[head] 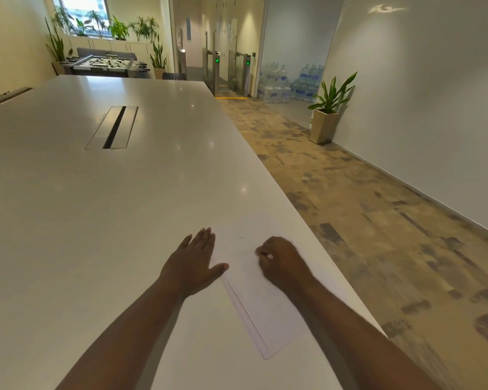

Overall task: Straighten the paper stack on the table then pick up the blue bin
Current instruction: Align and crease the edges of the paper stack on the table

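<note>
- Left hand point(193, 264) lies flat and spread wide on the table point(96, 206), palm down, fingers together and pointing away, thumb splayed to the right.
- Its thumb and the edge of its palm touch the left long edge of the papers point(254, 302); it holds nothing.
- Right hand point(282, 263) is curled into a loose fist resting on top of the papers, knuckles up, with the thumbnail showing at its left side; whether it pinches a sheet I cannot tell.
- Papers are a thin white stack lying flat near the table's right edge, between the two hands and forearms, set at a slant to that edge.
- At the near corner the sheets fan out slightly, several edges showing one behind another, so the stack is not squared.
- Both forearms are bare and reach in from the bottom of the view.
- Farther up the table a cable hatch point(113, 127) is set into the top.
- Off to the right, a plant point(331, 99) stands on the floor by the wall.
- No blue bin is in view.
</note>
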